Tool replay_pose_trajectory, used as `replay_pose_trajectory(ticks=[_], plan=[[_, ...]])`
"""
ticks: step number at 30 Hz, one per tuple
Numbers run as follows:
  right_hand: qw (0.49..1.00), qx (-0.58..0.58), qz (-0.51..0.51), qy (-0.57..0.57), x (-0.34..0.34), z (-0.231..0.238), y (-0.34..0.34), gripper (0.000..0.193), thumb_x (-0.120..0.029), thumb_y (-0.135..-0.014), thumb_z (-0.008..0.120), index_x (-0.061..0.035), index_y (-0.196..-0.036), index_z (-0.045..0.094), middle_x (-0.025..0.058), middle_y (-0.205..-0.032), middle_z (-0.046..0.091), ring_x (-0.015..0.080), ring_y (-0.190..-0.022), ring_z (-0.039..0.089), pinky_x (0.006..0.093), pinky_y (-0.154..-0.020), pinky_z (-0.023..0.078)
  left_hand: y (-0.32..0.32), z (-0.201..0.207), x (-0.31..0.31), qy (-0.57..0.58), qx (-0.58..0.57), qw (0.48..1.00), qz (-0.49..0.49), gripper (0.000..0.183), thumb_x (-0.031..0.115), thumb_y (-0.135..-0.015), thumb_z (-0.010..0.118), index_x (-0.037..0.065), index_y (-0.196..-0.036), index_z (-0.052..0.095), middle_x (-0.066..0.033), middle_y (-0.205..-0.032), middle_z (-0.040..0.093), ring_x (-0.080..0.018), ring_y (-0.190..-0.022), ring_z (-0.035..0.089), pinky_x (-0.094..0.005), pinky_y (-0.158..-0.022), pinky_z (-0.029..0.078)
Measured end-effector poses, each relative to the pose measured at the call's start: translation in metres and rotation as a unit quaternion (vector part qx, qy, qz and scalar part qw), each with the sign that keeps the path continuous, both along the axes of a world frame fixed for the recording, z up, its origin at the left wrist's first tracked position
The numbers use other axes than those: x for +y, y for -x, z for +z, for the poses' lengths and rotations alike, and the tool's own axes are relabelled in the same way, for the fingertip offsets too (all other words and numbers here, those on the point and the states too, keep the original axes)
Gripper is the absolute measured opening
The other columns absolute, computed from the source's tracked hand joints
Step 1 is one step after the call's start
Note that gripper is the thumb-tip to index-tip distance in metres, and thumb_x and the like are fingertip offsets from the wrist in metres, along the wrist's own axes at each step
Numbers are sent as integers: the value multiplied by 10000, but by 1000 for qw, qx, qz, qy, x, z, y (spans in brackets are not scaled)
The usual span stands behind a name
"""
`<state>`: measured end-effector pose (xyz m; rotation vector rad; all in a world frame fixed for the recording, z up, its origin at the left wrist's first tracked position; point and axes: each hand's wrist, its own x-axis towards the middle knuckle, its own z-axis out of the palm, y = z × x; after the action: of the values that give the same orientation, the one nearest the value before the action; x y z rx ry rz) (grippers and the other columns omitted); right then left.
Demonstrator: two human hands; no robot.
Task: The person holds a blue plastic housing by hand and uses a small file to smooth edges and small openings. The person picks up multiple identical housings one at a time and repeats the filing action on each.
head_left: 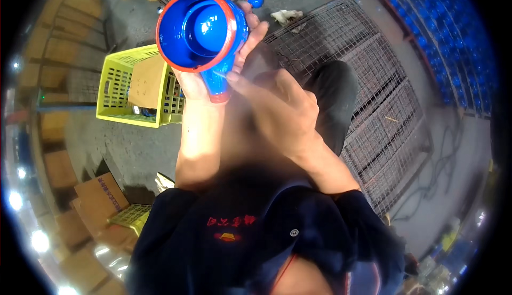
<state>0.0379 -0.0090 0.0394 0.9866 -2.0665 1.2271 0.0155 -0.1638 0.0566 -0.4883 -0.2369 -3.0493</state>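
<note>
A blue water meter body (176, 35), a round hollow casting with a red rim, is held up at the upper middle with its wide mouth toward me. Two narrow pipe ends stick out of opposite sides, each tipped in red. My left hand (194, 86) grips it from beneath and behind, its fingertips showing along the right side and its palm partly hidden. My right hand (290, 111), slightly blurred, is raised beside the lower pipe end. One outstretched digit reaches that end, while the other fingers are bent; I see nothing held in it.
A yellow plastic crate (120, 118) with cardboard inside stands on the floor at left. Wire mesh panels (373, 71) lie at right, beyond my knee. Many blue parts (442, 34) fill the far right. A small blue part (256, 1) and a pale rag (286, 17) lie ahead. Cardboard boxes (101, 199) stand lower left.
</note>
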Motion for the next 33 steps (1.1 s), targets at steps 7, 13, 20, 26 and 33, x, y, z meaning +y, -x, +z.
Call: replay_pose_trajectory(ticks=[7, 13, 20, 26, 33], plan=[[1000, 10, -9, -18, 2, 4, 0, 619, -9, -665, 726, -291, -1216, 713, 20, -758, 523, 137, -519, 542, 272, -437, 468, -1, 2, -3, 4, -5, 1000, -19, 579, 328, -956, 615, -57, -1352, 443, -293, -1322, 432, -436, -1192, 502, -539, -1130, 415], [1000, 0, -4, -2, 6, -3, -10, 585, -18, -678, 731, -261, -1210, 719, 12, -733, 496, 126, -504, 514, 262, -431, 451, 6, 0, 4, -7, 2, 999, -39, 570, 334, -928, 647, -80, -1292, 503, -301, -1331, 443, -424, -1194, 517, -531, -1128, 421], [1000, -17, 4, -8, 18, -1, -5, 602, -21, -661, 734, -262, -1213, 716, 16, -705, 429, 128, -488, 499, 267, -423, 451, 1, 4, 9, 5, -13, 999, -40, 589, 363, -946, 632, -69, -1317, 480, -313, -1313, 466, -435, -1174, 526, -510, -1095, 463], [999, 22, -15, -25, 19, -1, 1, 597, -33, -661, 739, -279, -1204, 719, 19, -695, 410, 134, -474, 495, 274, -401, 438, 4, 1, 13, 20, 4, 999, -32, 604, 376, -953, 624, -58, -1339, 457, -311, -1320, 460, -433, -1161, 531, -494, -1066, 492], [1000, 8, -4, -18, 21, 2, 1, 567, -34, -667, 730, -274, -1180, 731, 20, -697, 427, 128, -483, 508, 268, -409, 444, 2, -1, 14, 54, 4, 998, -33, 640, 422, -978, 562, -89, -1340, 429, -316, -1326, 463, -430, -1200, 529, -510, -1077, 479]])
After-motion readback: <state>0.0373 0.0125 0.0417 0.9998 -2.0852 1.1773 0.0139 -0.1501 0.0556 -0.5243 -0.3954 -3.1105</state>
